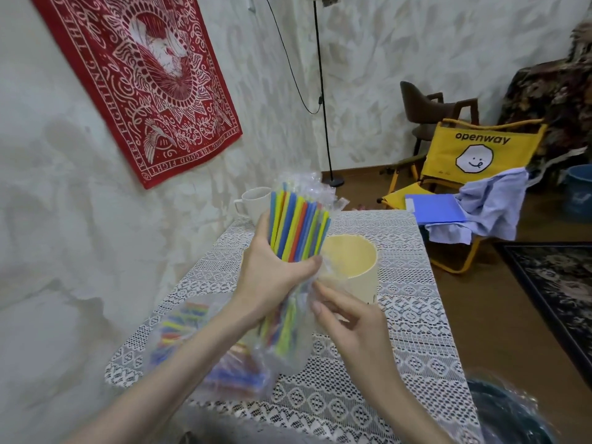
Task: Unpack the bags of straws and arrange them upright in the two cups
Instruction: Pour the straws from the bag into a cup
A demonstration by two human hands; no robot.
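Observation:
My left hand (pixel 272 270) grips a bundle of coloured straws (pixel 298 229) held upright above the table, still partly inside a clear plastic bag (pixel 291 341). My right hand (pixel 349 312) pinches the bag's plastic just right of the bundle. Behind the straws stands a wide cream cup (pixel 352 264), with nothing showing inside it. A white mug (pixel 253 203) with a handle stands at the table's far left edge. Two more bags of straws lie on the cloth: one (pixel 179 328) left of my forearm, one (pixel 237 376) beneath it.
The small table carries a white lace cloth (pixel 400 363) and stands against a pale wall. A yellow folding chair (pixel 474 161) with a blue folder and shirt is at the right, a floor lamp pole (pixel 323 107) behind, a dark rug (pixel 560 290) on the floor.

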